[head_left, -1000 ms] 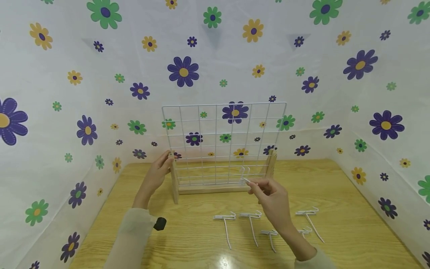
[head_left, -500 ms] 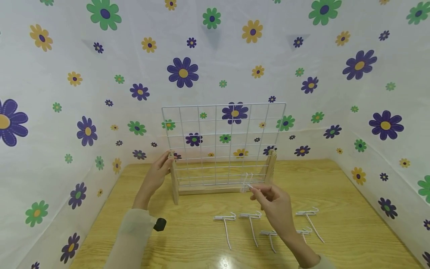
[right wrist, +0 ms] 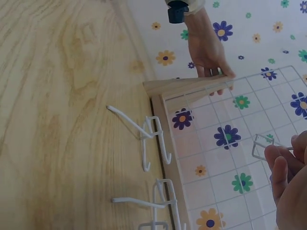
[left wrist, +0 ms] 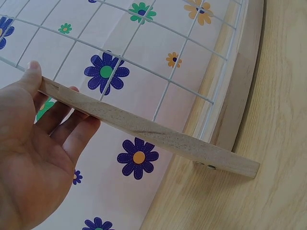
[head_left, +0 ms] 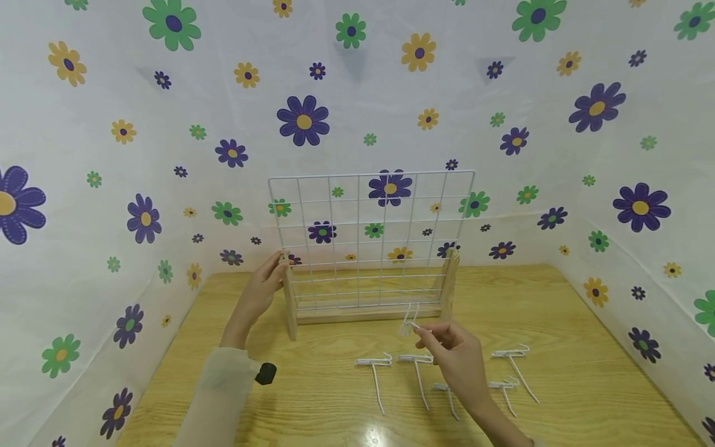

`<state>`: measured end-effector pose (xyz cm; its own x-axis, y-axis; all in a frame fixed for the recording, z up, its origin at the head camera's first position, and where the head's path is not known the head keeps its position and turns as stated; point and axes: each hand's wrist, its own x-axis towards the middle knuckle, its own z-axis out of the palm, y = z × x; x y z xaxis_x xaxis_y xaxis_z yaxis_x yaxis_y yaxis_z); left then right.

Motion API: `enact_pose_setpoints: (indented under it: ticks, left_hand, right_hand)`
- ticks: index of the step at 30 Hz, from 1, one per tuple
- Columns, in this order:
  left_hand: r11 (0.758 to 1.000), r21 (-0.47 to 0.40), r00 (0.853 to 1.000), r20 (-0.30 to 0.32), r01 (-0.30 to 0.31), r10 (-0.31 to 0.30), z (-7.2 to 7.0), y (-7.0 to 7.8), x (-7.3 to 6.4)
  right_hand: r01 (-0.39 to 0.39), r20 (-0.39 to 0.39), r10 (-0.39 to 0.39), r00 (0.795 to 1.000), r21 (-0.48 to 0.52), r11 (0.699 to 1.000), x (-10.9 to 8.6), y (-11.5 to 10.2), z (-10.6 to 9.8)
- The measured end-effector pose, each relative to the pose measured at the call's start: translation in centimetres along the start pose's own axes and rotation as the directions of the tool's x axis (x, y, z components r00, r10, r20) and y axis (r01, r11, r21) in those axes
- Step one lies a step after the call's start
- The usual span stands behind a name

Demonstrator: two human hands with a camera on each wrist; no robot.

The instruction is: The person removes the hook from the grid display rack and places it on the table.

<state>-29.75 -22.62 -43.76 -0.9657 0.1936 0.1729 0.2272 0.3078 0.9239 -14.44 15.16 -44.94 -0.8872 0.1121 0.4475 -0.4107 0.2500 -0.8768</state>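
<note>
A white wire grid panel (head_left: 368,211) stands upright in a wooden base with a post at each side. My left hand (head_left: 262,288) grips the top of the left wooden post (left wrist: 144,129), thumb on one side and fingers on the other in the left wrist view. Between thumb and fingers, my right hand (head_left: 455,351) pinches a white wire hook (head_left: 409,320) by its prong. The hook's double-hooked end points up, in front of the base's lower rail (head_left: 357,315). In the right wrist view the held hook (right wrist: 261,146) is partly hidden by the fingers.
Several more white wire hooks lie on the wooden table, among them one on the left (head_left: 373,372), one beside it (head_left: 418,372) and one at the far right (head_left: 516,366). A flower-printed white sheet (head_left: 357,93) encloses the table at the back and sides.
My right hand has drawn the pinched hook down and toward me, from the panel's lower wires to in front of the base rail. The left hand stays on the post.
</note>
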Motion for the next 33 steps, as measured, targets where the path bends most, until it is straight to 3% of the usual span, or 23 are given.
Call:
enact_pose_setpoints:
  ticks: [17,33]
  left_hand:
    - [1.0,-0.015,1.0,-0.002,-0.023,0.023,0.1,-0.1,0.0]
    - [0.999,-0.007,0.999,-0.006,-0.033,0.033,0.1,-0.2,0.0]
  right_hand:
    - [-0.045,0.028,0.045,0.999,0.001,0.999,-1.7,1.2,0.0]
    - [-0.223,0.075,0.223,0.972,0.003,0.975,-4.0,2.0,0.6]
